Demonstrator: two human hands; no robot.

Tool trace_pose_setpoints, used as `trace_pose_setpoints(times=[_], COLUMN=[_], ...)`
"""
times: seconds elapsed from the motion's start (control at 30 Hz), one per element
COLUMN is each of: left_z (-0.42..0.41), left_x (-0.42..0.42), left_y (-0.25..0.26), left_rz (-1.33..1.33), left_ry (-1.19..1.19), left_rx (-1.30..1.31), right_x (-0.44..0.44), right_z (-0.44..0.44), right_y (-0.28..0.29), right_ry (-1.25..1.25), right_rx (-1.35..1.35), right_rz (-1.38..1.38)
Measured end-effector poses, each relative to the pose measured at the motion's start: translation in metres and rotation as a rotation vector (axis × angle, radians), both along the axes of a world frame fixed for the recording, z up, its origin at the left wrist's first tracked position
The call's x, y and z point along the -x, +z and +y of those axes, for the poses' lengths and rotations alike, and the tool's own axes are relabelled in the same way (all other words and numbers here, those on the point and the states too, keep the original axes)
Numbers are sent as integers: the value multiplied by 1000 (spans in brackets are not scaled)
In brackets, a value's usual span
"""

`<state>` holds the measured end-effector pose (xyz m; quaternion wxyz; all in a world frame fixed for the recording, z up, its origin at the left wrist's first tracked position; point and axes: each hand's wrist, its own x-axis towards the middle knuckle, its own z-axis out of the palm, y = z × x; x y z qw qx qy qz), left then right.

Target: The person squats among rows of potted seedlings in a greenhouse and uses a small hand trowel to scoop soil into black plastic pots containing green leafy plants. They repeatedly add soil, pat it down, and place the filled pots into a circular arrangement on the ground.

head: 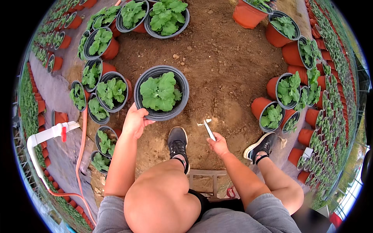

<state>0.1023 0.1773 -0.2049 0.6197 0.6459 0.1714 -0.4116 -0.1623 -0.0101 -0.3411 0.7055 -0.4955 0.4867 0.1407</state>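
Observation:
My left hand (136,121) grips the lower rim of a black plastic nursery pot (162,115), thumb over the edge. Inside the pot grows a leafy green seedling (158,91) with broad lobed leaves. Between the fingers of my right hand (218,145) is a slim, pale metal tool (209,130), perhaps tweezers or a small blade. Its tip points away from me, over the bare soil. Close to that tip is a small whitish scrap (207,120); whether the tool touches it I cannot tell.
Potted seedlings in red-brown pots (112,92) line the left side, and more pots (268,115) stand on the right. A white plastic pipe (43,135) with a red valve handle (63,134) and an orange hose (82,139) lie left. Brown soil (209,70) stretches between the rows.

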Motion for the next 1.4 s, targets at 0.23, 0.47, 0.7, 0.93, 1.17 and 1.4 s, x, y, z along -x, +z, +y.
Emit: trace_pose_setpoints(times=[0.23,0.47,0.7,0.93,1.17,1.4], left_z=[-53,-66,-94,-119,-126,-113], left_x=[67,98,89,99,94,87], left_y=[-52,-116,-77,-60,-127,-98], left_rz=[197,33,-1133,-793,-261,-596], left_ry=[-350,-620,-775,-1072,-909,-1461], left_rx=[66,-146,-228,-449,-236,89], right_x=[48,91,96,98,91,71], right_z=[-75,-83,-71,-73,-77,-86], right_y=[64,92,104,103,113,137], right_ry=[-41,-49,-46,9,123,397], right_rx=[311,368,299,320,397,802], right_rz=[-50,-23,-12,-31,-15,62])
